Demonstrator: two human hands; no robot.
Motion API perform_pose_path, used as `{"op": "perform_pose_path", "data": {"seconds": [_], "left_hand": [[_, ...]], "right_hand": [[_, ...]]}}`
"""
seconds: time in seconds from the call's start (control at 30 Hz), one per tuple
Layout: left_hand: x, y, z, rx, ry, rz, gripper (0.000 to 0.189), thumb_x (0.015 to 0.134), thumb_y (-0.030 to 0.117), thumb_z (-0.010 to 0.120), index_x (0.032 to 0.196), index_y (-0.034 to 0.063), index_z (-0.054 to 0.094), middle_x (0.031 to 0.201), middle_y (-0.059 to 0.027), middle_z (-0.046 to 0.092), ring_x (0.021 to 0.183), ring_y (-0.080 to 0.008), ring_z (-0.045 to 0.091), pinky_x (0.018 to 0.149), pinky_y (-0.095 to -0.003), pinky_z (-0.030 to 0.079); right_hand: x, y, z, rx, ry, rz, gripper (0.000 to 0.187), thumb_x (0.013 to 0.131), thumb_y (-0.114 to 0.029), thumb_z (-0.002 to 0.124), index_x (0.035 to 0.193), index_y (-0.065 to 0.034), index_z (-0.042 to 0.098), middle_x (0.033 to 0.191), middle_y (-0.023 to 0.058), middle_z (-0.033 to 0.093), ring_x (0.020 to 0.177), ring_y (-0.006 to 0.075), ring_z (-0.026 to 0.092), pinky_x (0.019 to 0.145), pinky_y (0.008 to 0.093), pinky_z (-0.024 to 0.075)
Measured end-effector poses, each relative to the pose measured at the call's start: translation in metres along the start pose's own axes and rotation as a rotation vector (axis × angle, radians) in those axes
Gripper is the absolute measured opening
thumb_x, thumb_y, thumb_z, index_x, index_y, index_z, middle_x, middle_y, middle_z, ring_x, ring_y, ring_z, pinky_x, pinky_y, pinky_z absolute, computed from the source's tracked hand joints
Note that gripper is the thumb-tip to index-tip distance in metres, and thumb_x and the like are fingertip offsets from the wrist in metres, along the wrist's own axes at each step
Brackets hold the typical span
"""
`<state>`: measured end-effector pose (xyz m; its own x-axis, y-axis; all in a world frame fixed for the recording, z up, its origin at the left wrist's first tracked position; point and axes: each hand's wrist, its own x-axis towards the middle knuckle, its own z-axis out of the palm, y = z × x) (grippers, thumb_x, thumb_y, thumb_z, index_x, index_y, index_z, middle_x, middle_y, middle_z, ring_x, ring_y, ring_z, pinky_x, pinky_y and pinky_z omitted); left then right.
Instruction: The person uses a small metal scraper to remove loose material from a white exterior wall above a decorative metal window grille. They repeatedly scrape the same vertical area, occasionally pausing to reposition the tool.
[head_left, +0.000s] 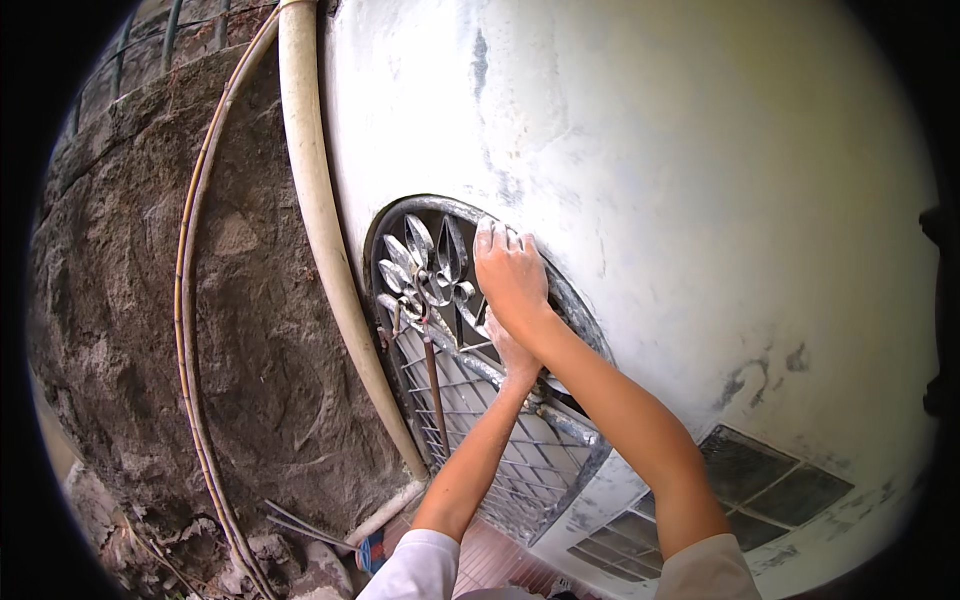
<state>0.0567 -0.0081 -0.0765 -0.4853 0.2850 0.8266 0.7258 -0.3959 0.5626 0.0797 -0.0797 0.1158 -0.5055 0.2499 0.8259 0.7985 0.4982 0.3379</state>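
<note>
An arched metal grille gate (480, 366) with leaf-shaped ironwork (420, 259) is set in a white plastered wall (637, 187). My right hand (511, 270) lies over the upper rim of the arch, knuckles up, its fingertips whitish with dust or paint. Below it and partly covered by it, my left hand (513, 346) reaches up from the gate's crossbar, also whitened. The palms and whatever may be inside them are hidden, so their hold on the metal is unclear. A thin rusty rod (435, 394) hangs from the ironwork left of my left hand.
A pale pipe (319, 202) runs down beside the gate. Left of it, a bamboo pole (182, 300) bends in view before a rough rock wall (255, 352). Windows (757, 472) are at the lower right. Red tiles (487, 562) and a blue sandal (370, 552) show below.
</note>
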Motion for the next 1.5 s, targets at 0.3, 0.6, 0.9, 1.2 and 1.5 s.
{"op": "perform_pose_path", "data": {"seconds": [0.3,0.6,0.9,1.2,1.5], "left_hand": [[0.001,0.010,0.011,0.192,0.057,0.082,0.033,0.082,0.022,0.062,0.106,0.0002,0.060,0.104,-0.0129,0.058,0.106,-0.0309,0.049,0.099,-0.0498,0.030],[0.000,0.006,0.004,0.109,-0.003,0.035,0.031,0.082,0.024,0.062,0.105,0.0026,0.061,0.099,-0.0117,0.061,0.102,-0.0300,0.053,0.097,-0.0526,0.031],[-0.004,0.003,0.010,-0.021,0.128,0.041,0.024,0.086,0.022,0.058,0.100,0.0022,0.060,0.094,-0.0119,0.060,0.097,-0.0297,0.054,0.095,-0.0504,0.032],[0.005,0.017,-0.010,0.072,0.040,0.069,0.029,0.096,0.019,0.039,0.102,0.0009,0.061,0.097,-0.0168,0.060,0.098,-0.0341,0.053,0.099,-0.0466,0.034],[0.017,0.053,-0.014,0.045,0.086,-0.200,0.028,0.093,0.018,0.043,0.091,0.0015,0.066,0.094,-0.0173,0.064,0.097,-0.0353,0.056,0.099,-0.0451,0.035]], "right_hand": [[-0.026,0.011,-0.046,0.133,-0.334,0.188,0.038,0.087,-0.012,0.058,0.121,0.0039,0.056,0.102,0.0141,0.065,0.095,0.0251,0.066,0.090,0.0358,0.0474],[0.046,-0.012,0.033,0.280,-0.120,-0.267,0.040,0.085,-0.010,0.055,0.125,-0.0037,0.058,0.119,0.0122,0.062,0.113,0.0228,0.060,0.098,0.0372,0.0439],[-0.027,0.007,0.024,0.018,0.084,-0.115,0.052,0.089,-0.018,0.050,0.135,0.0064,0.048,0.132,0.0210,0.056,0.127,0.0306,0.051,0.109,0.0411,0.0342],[-0.112,0.048,-0.038,0.101,-0.057,-0.043,0.050,0.085,-0.009,0.054,0.131,0.0088,0.048,0.132,0.0213,0.056,0.127,0.0273,0.052,0.109,0.0372,0.0349],[-0.120,0.083,-0.089,0.546,-0.179,-0.079,0.050,0.086,-0.008,0.055,0.133,0.0044,0.049,0.132,0.0184,0.057,0.126,0.0292,0.052,0.106,0.0396,0.0380]]}}
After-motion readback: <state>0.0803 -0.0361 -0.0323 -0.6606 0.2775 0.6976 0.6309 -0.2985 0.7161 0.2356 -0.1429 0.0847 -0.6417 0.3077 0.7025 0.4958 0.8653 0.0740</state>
